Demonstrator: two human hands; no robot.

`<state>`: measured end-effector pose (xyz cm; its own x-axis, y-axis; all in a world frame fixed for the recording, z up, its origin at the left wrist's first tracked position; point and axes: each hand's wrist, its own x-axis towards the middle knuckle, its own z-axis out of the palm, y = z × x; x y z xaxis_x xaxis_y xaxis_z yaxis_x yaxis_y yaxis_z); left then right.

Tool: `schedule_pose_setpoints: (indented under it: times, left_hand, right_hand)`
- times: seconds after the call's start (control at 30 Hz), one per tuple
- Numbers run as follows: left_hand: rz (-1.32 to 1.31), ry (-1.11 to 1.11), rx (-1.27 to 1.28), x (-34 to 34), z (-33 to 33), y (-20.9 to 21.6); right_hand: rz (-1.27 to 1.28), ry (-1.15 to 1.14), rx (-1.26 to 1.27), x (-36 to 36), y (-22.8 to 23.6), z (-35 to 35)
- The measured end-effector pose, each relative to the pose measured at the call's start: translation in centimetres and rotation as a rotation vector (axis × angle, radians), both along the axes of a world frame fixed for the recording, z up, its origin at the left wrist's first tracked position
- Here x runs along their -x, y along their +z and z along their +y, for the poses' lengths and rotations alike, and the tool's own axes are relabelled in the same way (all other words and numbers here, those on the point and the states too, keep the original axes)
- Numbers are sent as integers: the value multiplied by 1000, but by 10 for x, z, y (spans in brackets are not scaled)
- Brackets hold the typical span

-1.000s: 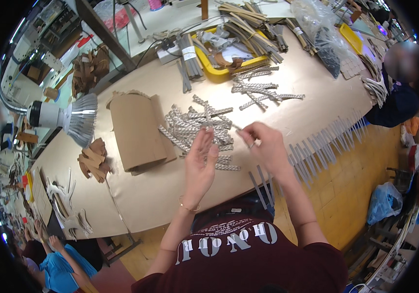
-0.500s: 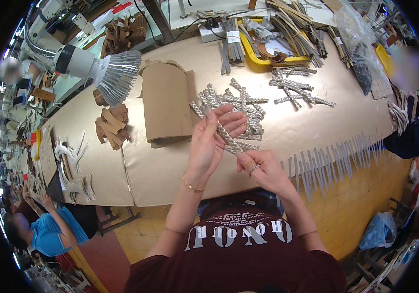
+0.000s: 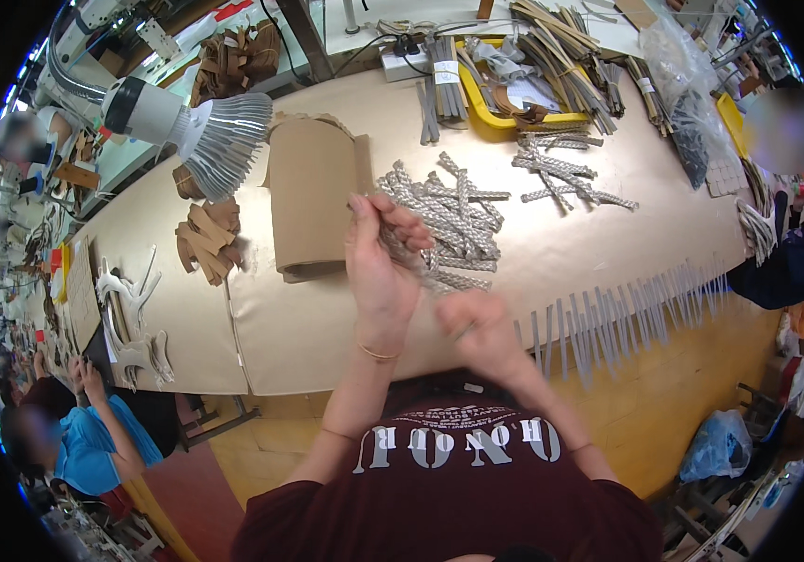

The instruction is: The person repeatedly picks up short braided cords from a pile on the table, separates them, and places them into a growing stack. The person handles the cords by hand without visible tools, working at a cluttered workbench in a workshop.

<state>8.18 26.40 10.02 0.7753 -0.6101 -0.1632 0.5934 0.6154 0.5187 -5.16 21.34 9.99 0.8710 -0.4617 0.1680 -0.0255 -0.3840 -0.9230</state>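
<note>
Head view, looking down on the table (image 3: 552, 272). Your left hand (image 3: 381, 267), at centre frame, is raised with its fingers (image 3: 400, 225) curled closed around one silver braided strip (image 3: 400, 251), which runs slantwise through the grip and shows above and below it. Your right hand (image 3: 479, 323), just below and to the right of centre, is blurred; it seems closed at the lower end of the same strip, but whether its fingers actually pinch it cannot be told.

Directly behind your hands, in the middle of the frame, lies a loose pile of braided strips (image 3: 454, 211), crossed over one another and unsorted. A smaller group of the same strips (image 3: 566, 173) sits apart toward the upper right, below a yellow tray (image 3: 507, 126) of dark bundles. Along the table's near edge at right, a row of thin pale strips (image 3: 627, 314) hangs side by side. A curled brown card sheet (image 3: 313, 201) lies left of the pile, with a lamp (image 3: 198, 126) above it at upper left.

Judged from this layout, you are mid-way: one strip is in hand, a few are set aside, and the larger pile remains to be handled.
</note>
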Motion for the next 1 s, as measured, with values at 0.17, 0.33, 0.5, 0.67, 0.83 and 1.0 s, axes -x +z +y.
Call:
schedule_pose_setpoints:
  times: [0.17, 0.33, 0.5, 0.67, 0.83, 1.0]
  left_hand:
    - [334, -200, 163, -7, 4, -6]
    - [418, -119, 223, -8, -1, -22]
    - [536, -234, 261, -8, -6, -31]
    - [-197, -225, -69, 1, -22, -41]
    - [-52, -463, 60, -2, -17, -38]
    - [-54, -463, -37, -6, -9, -35]
  right_hand:
    - [-140, 87, 191, 6, -2, 0]
    - [-33, -27, -73, 0, -11, -4]
    - [98, 25, -282, 15, -23, 2]
    - [152, -15, -822, 24, -39, -27]
    - [245, -4, -783, 20, -29, -46]
    - [313, -31, -807, 22, -25, -53]
